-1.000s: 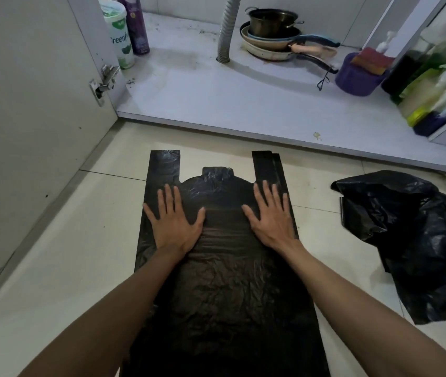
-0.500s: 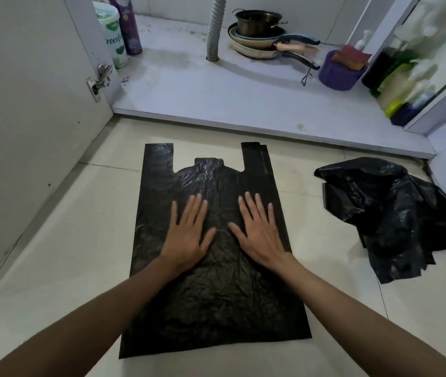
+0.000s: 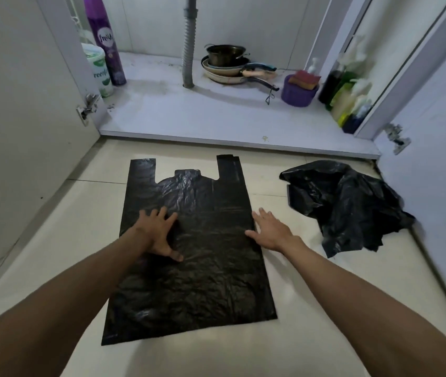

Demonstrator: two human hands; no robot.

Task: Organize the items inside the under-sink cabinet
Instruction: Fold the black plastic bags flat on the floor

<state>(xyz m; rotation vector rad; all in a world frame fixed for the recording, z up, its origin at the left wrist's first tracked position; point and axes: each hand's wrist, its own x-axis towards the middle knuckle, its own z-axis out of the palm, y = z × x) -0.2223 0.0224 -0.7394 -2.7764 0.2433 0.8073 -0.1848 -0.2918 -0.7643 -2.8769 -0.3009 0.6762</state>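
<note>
In the cabinet (image 3: 216, 115): stacked pans (image 3: 228, 68), a drain hose (image 3: 189, 50), a purple tub (image 3: 299, 95) and a spray can (image 3: 106, 42). A crumpled bag pile (image 3: 347, 205) sits on the floor (image 3: 53, 240), right side. The bottles (image 3: 348, 88) by the right wall are too blurry to read. The black bag (image 3: 194, 268) lies flat on the floor, long way and handles pointing at the cabinet. The left hand (image 3: 159, 232) is flat on it, and the right hand (image 3: 269, 229) is open at its edge.

A glossy cream tiled floor (image 3: 53, 254) was laid below. At twelve o'clock a white cabinet (image 3: 216, 123) was found open, one door (image 3: 12, 131) swung to nine o'clock, another door (image 3: 439, 186) to three o'clock. A grey corrugated drain pipe (image 3: 189, 50) was fitted inside.
</note>
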